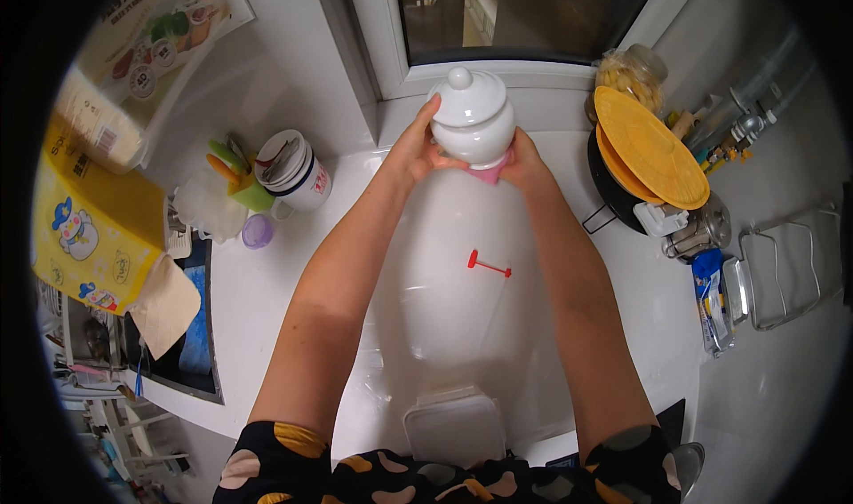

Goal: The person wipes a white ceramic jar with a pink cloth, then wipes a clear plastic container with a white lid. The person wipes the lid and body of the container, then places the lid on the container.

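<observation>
Both arms reach out over the white countertop [466,324] towards the window. A glossy white ceramic jar [472,134] with a knobbed lid [466,97] is held between my hands. My left hand [420,147] wraps its left side, with the thumb up by the lid's rim. My right hand [525,157] grips low on the right side, partly hidden by the jar. A pink cloth [490,173] shows under the base, beside the right fingers. On the countertop between my forearms lies a small red stick-like piece [490,265] with wider ends.
Left stand a purple lidded cup [257,231], a white enamel mug [310,187], a green utensil holder [251,192] and a yellow tissue pack [93,217]. At right are yellow plates [650,147] in a black pan [616,219]. A white plastic container [455,427] sits near my body.
</observation>
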The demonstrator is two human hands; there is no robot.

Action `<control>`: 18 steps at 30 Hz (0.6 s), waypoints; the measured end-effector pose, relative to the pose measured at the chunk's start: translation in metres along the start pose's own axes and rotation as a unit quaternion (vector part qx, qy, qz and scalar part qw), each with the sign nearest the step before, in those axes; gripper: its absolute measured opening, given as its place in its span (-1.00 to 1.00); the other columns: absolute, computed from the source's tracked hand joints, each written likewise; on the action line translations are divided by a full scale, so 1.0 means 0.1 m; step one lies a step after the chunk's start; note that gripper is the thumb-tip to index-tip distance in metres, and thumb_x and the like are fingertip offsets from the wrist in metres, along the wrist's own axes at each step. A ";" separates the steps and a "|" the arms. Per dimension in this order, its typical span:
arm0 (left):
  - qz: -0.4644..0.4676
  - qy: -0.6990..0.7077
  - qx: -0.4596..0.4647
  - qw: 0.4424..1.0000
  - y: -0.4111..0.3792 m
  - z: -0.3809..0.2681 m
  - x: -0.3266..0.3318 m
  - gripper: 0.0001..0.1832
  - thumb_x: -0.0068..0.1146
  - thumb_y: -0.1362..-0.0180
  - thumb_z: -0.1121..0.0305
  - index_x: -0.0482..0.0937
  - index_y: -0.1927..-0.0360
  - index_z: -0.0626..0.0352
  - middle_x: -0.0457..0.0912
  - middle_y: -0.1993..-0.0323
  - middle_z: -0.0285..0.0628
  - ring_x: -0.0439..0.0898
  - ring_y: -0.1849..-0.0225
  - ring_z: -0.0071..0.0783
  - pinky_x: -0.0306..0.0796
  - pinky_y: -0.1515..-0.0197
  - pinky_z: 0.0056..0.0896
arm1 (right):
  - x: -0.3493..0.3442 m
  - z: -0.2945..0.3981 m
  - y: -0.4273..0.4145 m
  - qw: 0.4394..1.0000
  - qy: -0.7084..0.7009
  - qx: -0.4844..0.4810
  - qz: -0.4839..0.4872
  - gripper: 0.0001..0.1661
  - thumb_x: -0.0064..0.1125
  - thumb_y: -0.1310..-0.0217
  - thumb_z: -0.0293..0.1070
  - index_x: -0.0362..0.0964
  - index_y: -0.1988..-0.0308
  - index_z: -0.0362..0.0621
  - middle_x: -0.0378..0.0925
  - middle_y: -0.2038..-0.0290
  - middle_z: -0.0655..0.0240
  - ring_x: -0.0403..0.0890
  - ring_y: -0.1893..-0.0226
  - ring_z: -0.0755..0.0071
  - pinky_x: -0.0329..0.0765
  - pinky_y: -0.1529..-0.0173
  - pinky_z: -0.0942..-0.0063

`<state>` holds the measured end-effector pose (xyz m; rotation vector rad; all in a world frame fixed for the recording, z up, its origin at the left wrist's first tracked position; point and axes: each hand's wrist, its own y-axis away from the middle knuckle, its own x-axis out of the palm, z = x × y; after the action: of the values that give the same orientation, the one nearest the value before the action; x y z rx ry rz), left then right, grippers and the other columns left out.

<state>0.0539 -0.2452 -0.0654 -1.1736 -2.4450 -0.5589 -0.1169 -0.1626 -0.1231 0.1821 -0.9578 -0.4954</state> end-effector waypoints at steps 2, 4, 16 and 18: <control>-0.009 0.015 -0.008 1.000 -0.09 0.00 -0.05 -0.10 -0.02 -0.12 -0.29 0.09 -0.34 0.13 0.16 -0.31 -0.01 0.33 -0.25 0.03 0.53 0.10 0.25 | 0.01 -0.01 -0.12 0.999 0.025 -0.017 0.024 -0.55 -0.25 -0.39 -0.20 0.26 -0.14 -0.20 0.37 -0.15 0.13 0.42 -0.14 0.13 0.41 -0.20 0.03; -0.020 0.027 -0.014 0.999 -0.15 0.00 -0.07 -0.10 -0.02 -0.11 -0.29 0.09 -0.34 0.13 0.17 -0.31 -0.02 0.33 -0.25 0.04 0.52 0.09 0.28 | 0.00 0.02 -0.25 0.999 0.047 -0.011 0.019 -0.54 -0.23 -0.38 -0.18 0.27 -0.13 -0.21 0.38 -0.13 0.11 0.45 -0.12 0.13 0.45 -0.17 0.07; -0.046 0.064 -0.035 0.996 -0.37 0.07 -0.14 -0.10 0.03 -0.08 -0.29 0.08 -0.35 0.03 0.14 -0.31 -0.10 0.27 -0.29 0.00 0.48 0.09 0.35 | -0.65 0.17 -1.20 0.908 0.391 -0.104 -0.111 -0.47 -0.13 -0.21 -0.14 0.42 0.02 -0.36 0.51 0.03 -0.01 0.53 0.02 0.01 0.49 -0.03 0.25; -0.042 0.067 -0.028 0.997 -0.43 0.11 -0.14 -0.10 0.02 -0.08 -0.29 0.06 -0.36 0.02 0.13 -0.31 -0.10 0.27 -0.29 0.00 0.49 0.09 0.34 | -0.64 0.18 -1.16 0.861 0.454 -0.115 -0.201 -0.43 -0.19 -0.17 -0.11 0.46 0.06 -0.37 0.52 0.05 -0.07 0.54 0.05 -0.08 0.49 -0.01 0.23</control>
<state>0.0263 -0.2729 -0.0898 -1.0241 -2.3872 -0.7104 -0.1997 -0.2322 -0.2017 0.3610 0.0824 -0.8004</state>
